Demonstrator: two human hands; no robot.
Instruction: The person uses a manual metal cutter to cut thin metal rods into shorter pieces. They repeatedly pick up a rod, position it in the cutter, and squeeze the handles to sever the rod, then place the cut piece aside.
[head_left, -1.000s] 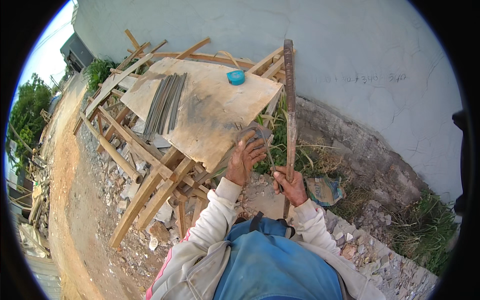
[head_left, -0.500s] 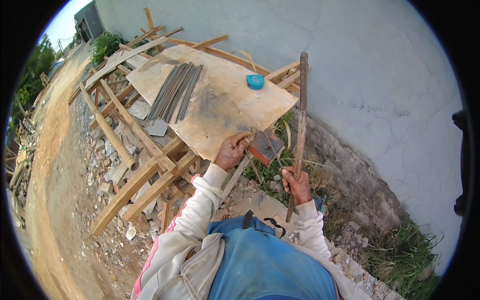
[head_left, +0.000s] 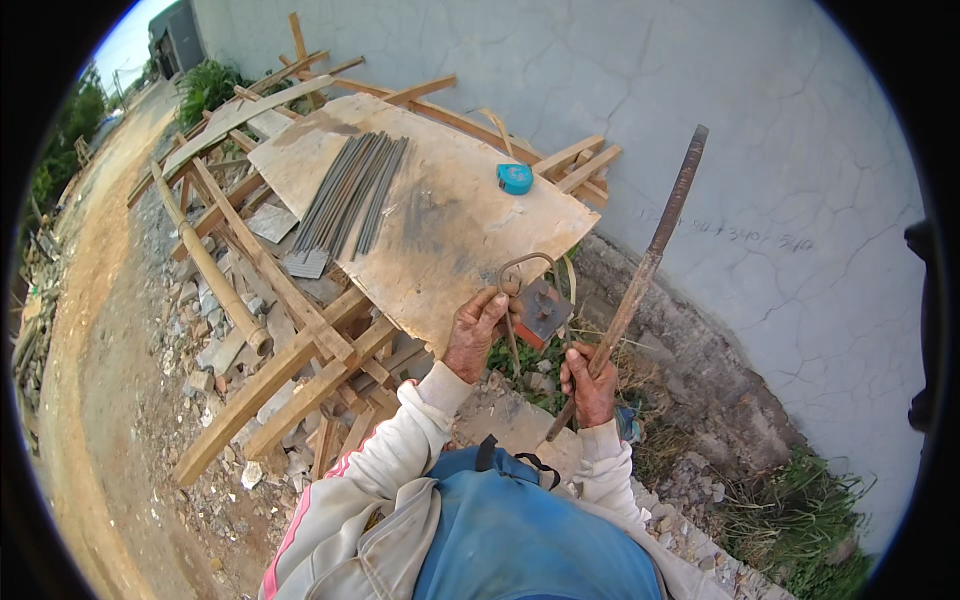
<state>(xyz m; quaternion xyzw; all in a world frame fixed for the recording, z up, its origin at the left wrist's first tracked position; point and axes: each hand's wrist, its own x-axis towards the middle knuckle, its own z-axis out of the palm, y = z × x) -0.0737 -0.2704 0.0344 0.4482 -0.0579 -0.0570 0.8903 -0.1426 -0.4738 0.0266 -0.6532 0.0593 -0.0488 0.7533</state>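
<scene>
**Bent rod up front, long bar on the right**

So the left hand [head_left: 472, 338] has the bent rod [head_left: 525, 257] pinched between thumb and fingers, just off the near right corner of the board [head_left: 450, 215]. The right hand [head_left: 592, 388] is wrapped around a long bar [head_left: 645, 275], tilted with its far end leaning right. The rod's other leg drops toward that hand; can't tell if it's gripped too.

Looks to me like a handling-and-lining-up step, with the rod over or near a red block [head_left: 545, 312]. I'd say the next move calls for a firm left pinch and care with the swing of that bar. Straight rods [head_left: 350, 195] lie farther left on the board.
</scene>
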